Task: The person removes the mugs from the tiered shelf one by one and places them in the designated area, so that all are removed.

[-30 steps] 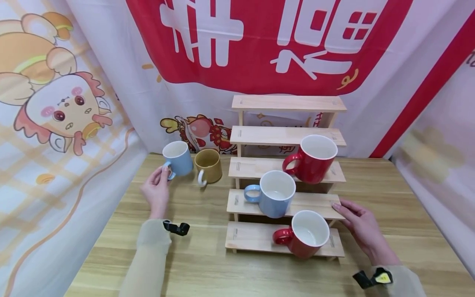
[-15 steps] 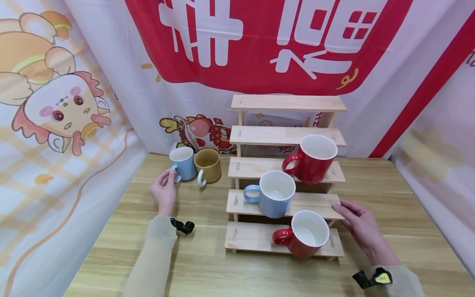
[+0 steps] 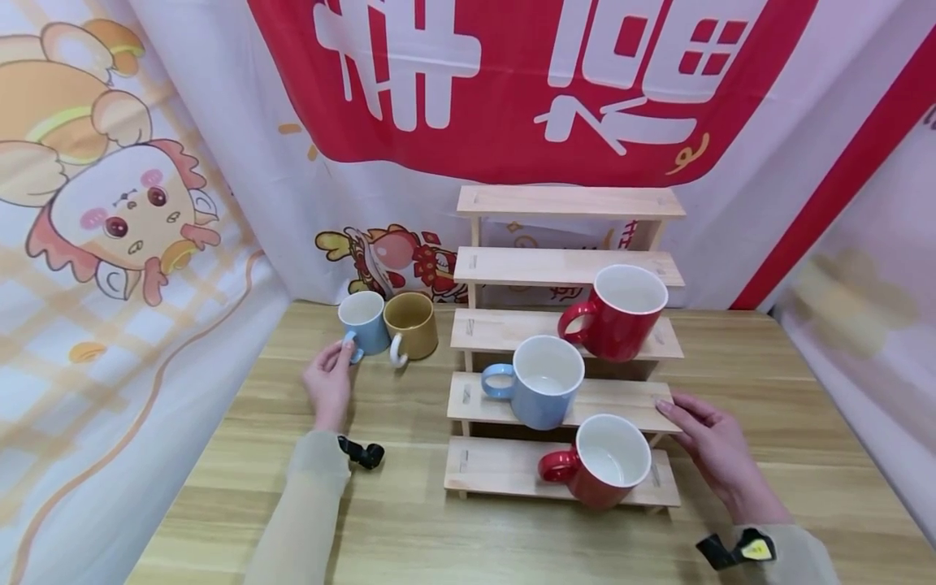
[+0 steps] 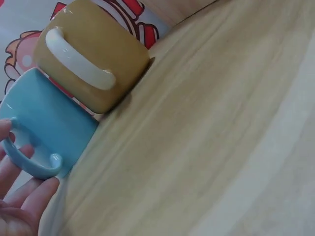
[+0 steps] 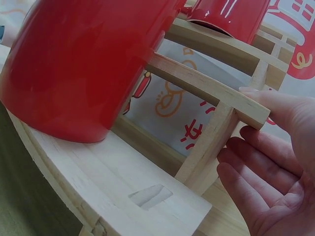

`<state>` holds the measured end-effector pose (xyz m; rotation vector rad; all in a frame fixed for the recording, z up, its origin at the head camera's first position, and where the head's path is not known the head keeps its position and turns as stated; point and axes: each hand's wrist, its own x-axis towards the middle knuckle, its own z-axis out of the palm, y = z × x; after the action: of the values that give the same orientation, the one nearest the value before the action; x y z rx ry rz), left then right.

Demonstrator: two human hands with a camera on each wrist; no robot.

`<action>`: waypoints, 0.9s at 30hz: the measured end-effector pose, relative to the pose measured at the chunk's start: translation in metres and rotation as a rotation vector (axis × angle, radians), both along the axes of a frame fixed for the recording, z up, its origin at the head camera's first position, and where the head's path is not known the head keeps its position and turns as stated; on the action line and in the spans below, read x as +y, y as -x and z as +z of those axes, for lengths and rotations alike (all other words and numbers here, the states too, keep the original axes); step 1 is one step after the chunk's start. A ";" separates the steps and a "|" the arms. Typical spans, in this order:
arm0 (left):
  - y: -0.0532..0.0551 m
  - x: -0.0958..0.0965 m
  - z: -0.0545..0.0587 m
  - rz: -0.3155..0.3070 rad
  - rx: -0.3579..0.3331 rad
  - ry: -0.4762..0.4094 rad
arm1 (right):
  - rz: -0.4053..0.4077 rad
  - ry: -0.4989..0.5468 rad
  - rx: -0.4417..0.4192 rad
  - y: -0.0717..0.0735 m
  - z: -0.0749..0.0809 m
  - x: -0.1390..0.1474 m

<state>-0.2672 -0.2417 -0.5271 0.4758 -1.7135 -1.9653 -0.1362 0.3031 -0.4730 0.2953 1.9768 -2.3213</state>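
A light blue mug stands at the table's back left, right beside a mustard mug with a white handle. My left hand holds the blue mug by its handle; in the left wrist view the fingers show around and below the handle loop. On the right, my right hand grips the end of the second-lowest board of a stepped wooden rack. Its thumb lies on top of the board, with the other fingers curled beneath.
On the rack stand a red mug at the lowest step, another light blue mug one step up, and a second red mug on the third. The two top boards are bare. Printed cloth hangs behind and at the sides.
My left hand has brought the blue mug right and slightly nearer to me, up against the mustard mug, with only a slight shift lately. My right hand has stayed on the rack.
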 end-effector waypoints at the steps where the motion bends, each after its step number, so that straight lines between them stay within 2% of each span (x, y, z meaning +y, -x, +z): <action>1: -0.001 -0.001 0.000 0.002 -0.016 0.032 | -0.001 -0.001 0.001 0.000 0.000 0.000; 4: -0.002 -0.002 0.002 0.002 -0.041 0.082 | -0.005 -0.002 0.002 0.000 0.000 0.000; 8: -0.004 -0.003 0.014 -0.003 -0.019 0.087 | -0.001 0.005 0.005 0.000 -0.001 0.000; 13: -0.005 0.001 0.045 0.003 0.057 0.174 | 0.005 0.010 0.014 0.001 -0.002 0.001; 16: -0.007 0.007 0.066 -0.016 0.099 0.215 | 0.003 0.009 0.008 0.000 -0.003 0.001; 22: -0.019 0.039 0.109 -0.118 0.204 0.246 | 0.000 -0.014 -0.005 0.000 -0.001 0.001; 27: -0.031 0.071 0.132 -0.224 0.318 0.270 | -0.002 -0.013 -0.013 0.000 0.000 0.001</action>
<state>-0.2363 -0.1708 -0.3947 -0.1239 -1.8428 -1.7968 -0.1361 0.3037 -0.4726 0.3130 1.9868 -2.3031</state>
